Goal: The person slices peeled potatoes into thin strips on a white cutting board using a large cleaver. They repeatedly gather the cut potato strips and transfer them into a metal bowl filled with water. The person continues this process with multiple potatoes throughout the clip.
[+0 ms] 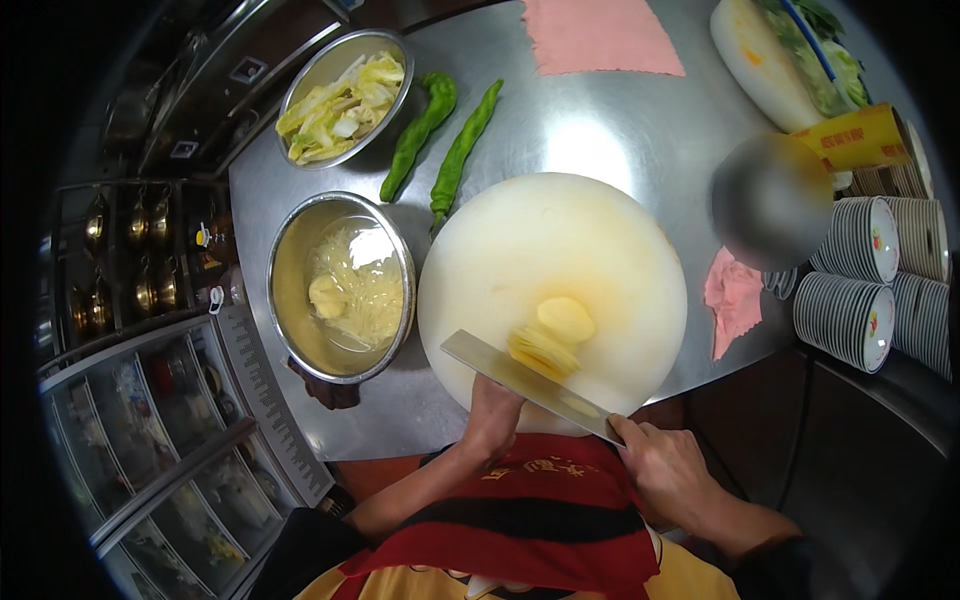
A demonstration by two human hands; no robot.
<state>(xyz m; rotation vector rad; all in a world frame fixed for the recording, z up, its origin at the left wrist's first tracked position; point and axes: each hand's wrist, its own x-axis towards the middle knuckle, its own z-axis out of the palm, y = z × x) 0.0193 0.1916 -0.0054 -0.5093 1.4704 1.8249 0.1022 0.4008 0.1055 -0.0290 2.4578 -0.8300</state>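
Note:
My right hand (664, 457) grips a cleaver (525, 379), whose broad blade slants across the near part of a round white cutting board (480, 247). Behind the blade lie a stack of thin pale-yellow potato slices (541, 354) and a rounded potato piece (566, 319). One more slice (580, 406) rests on the board's near side, by the blade. My left hand (496, 416) is at the board's near edge, its fingers mostly hidden under the blade, so whether it holds anything does not show. To the left, a metal bowl (274, 300) contains shredded potato and a chunk in liquid.
Two long green peppers (421, 135) (466, 150) lie behind the board, beside a metal bowl of cut cabbage (405, 71). Pink cloths (604, 37) (735, 300) lie behind and right. Stacked plates (844, 319) stand at right, near a blurred round object (772, 202). A glass-fronted cabinet is at left.

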